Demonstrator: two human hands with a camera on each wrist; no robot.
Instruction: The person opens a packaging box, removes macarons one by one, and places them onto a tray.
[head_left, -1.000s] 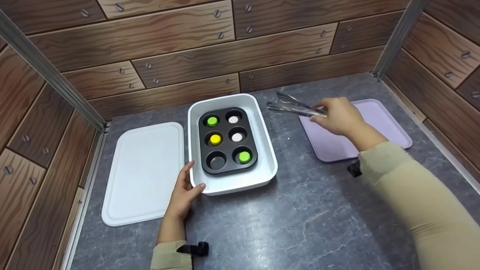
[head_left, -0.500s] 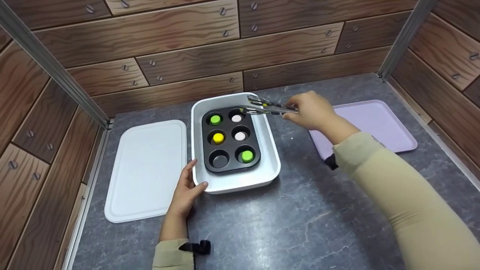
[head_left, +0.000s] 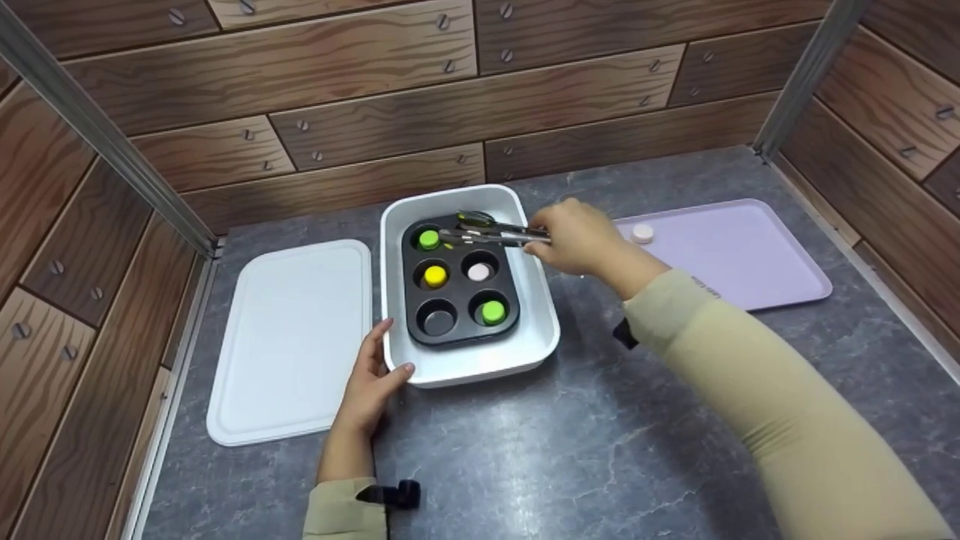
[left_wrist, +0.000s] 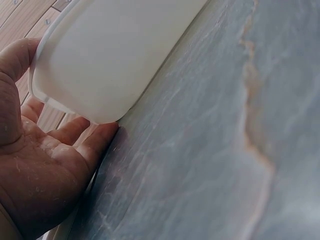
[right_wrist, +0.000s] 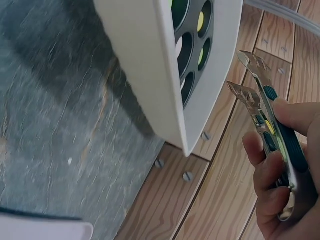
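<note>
My right hand (head_left: pixel 577 238) holds metal tongs (head_left: pixel 499 235) over the back of a black muffin tin (head_left: pixel 460 301). In the right wrist view the tong arms stand apart, with nothing seen between their tips. The tin lies in a white plastic container (head_left: pixel 480 367). Its cups hold green macarons (head_left: pixel 493 312), a yellow macaron (head_left: pixel 435 276) and a pale pink macaron (head_left: pixel 478 271); the front left cup is bare. The tongs hide the back right cup. With thumb and fingers, my left hand (head_left: pixel 367 386) grips the container's front left corner.
A white lid (head_left: pixel 292 345) lies flat to the container's left. On the right, a purple tray (head_left: pixel 757 255) bears a pale pink macaron (head_left: pixel 642 233) near its left edge. Wood-patterned walls (head_left: pixel 375 105) enclose the grey tabletop (head_left: pixel 525 450).
My right hand has carried the tongs left, from beside the purple tray to above the muffin tin. The macaron on that tray has come into sight. My left hand keeps its grip.
</note>
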